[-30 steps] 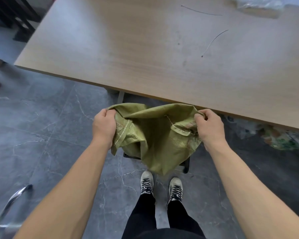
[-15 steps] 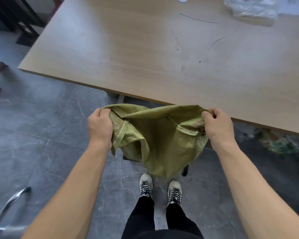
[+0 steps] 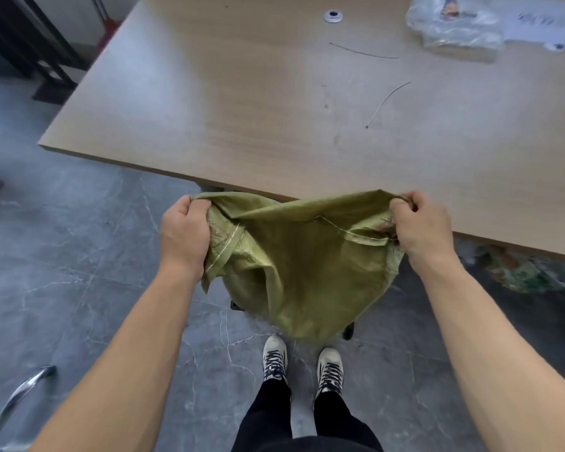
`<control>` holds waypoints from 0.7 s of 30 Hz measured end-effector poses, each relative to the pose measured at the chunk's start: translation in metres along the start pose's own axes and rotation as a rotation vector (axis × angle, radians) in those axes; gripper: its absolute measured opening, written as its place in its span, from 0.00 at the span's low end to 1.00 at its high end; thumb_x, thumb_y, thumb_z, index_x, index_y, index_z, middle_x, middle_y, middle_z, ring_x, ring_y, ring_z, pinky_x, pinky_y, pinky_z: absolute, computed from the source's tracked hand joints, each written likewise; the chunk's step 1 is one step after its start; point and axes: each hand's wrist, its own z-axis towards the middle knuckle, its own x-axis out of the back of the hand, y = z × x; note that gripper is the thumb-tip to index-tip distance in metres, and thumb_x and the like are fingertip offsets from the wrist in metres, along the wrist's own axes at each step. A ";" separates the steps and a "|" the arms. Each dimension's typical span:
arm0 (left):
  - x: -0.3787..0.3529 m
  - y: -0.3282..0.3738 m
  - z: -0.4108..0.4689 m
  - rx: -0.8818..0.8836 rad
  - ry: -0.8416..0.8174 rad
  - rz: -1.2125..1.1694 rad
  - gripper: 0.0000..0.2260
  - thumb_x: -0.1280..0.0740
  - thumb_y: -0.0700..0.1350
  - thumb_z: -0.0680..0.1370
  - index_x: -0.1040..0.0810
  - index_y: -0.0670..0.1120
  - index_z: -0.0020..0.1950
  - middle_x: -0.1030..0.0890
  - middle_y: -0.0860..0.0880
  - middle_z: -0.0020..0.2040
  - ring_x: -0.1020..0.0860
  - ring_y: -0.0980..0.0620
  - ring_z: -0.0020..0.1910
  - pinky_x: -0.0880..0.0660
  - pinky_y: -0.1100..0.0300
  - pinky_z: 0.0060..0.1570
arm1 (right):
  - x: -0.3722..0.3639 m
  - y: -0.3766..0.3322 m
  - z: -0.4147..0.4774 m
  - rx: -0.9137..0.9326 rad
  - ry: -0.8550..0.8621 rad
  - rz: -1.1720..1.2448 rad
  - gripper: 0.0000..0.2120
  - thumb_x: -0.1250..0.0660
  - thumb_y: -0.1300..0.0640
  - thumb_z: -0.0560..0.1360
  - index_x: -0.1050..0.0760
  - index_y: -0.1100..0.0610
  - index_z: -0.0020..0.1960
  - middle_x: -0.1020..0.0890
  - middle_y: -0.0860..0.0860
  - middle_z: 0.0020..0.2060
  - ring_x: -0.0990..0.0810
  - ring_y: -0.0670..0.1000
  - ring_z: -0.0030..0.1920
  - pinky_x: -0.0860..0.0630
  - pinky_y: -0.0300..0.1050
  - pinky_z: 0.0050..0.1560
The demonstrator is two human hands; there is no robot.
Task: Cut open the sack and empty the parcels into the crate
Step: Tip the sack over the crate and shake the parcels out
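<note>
A limp olive-green woven sack (image 3: pixel 307 269) hangs in front of me, just off the near edge of the table. My left hand (image 3: pixel 185 233) grips its left upper corner and my right hand (image 3: pixel 421 228) grips its right upper corner, stretching the top edge between them. The sack sags down over a dark crate (image 3: pixel 348 331), of which only small black corners show beneath it. A clear-wrapped parcel (image 3: pixel 454 26) lies at the far right of the table. Whatever is inside the sack or crate is hidden.
The wooden table (image 3: pixel 274 109) carries two thin cut ties (image 3: pixel 387 101), a small round tape roll (image 3: pixel 332 16) and a white sheet (image 3: pixel 542 26). Crumpled green plastic (image 3: pixel 522 272) lies under the table at right. A chrome chair leg (image 3: pixel 17 396) is at lower left. My shoes (image 3: pixel 304 363) stand on grey tile.
My hands have pulled farther apart, drawing the sack's top edge taut and slightly higher. The view has tilted up, showing more of the table's far side.
</note>
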 end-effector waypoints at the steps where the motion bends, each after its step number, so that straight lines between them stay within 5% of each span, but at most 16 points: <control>1: -0.001 -0.001 0.000 -0.001 0.014 0.050 0.11 0.38 0.48 0.75 0.27 0.50 0.32 0.28 0.52 0.30 0.30 0.48 0.34 0.33 0.53 0.35 | 0.001 0.000 0.000 -0.009 0.006 0.000 0.07 0.39 0.55 0.79 0.23 0.54 0.47 0.23 0.49 0.36 0.25 0.53 0.41 0.31 0.46 0.42; 4: -0.003 -0.006 -0.004 0.051 0.044 0.152 0.11 0.39 0.47 0.76 0.28 0.48 0.34 0.29 0.50 0.31 0.29 0.47 0.36 0.32 0.52 0.36 | 0.000 0.003 -0.003 -0.045 -0.062 -0.056 0.08 0.40 0.57 0.79 0.23 0.56 0.48 0.22 0.52 0.38 0.24 0.55 0.42 0.31 0.47 0.40; 8: 0.003 0.010 -0.001 -0.084 0.057 0.078 0.10 0.38 0.46 0.75 0.28 0.45 0.35 0.30 0.50 0.31 0.31 0.51 0.33 0.34 0.55 0.33 | 0.013 -0.004 0.000 0.024 0.003 0.015 0.07 0.40 0.56 0.79 0.23 0.54 0.47 0.24 0.48 0.34 0.28 0.46 0.35 0.32 0.44 0.35; 11: 0.005 0.009 0.002 -0.069 0.080 0.146 0.13 0.39 0.48 0.75 0.24 0.39 0.41 0.27 0.47 0.34 0.29 0.49 0.36 0.32 0.52 0.36 | 0.013 -0.007 0.002 0.013 0.017 0.016 0.07 0.39 0.57 0.79 0.22 0.55 0.48 0.22 0.50 0.37 0.25 0.52 0.39 0.32 0.46 0.36; 21: 0.011 0.040 -0.005 -0.009 0.080 0.007 0.11 0.37 0.48 0.74 0.28 0.49 0.31 0.29 0.50 0.30 0.29 0.48 0.37 0.32 0.51 0.37 | 0.025 -0.021 0.006 0.028 -0.052 0.043 0.07 0.39 0.56 0.78 0.22 0.54 0.46 0.21 0.50 0.37 0.23 0.54 0.42 0.29 0.48 0.40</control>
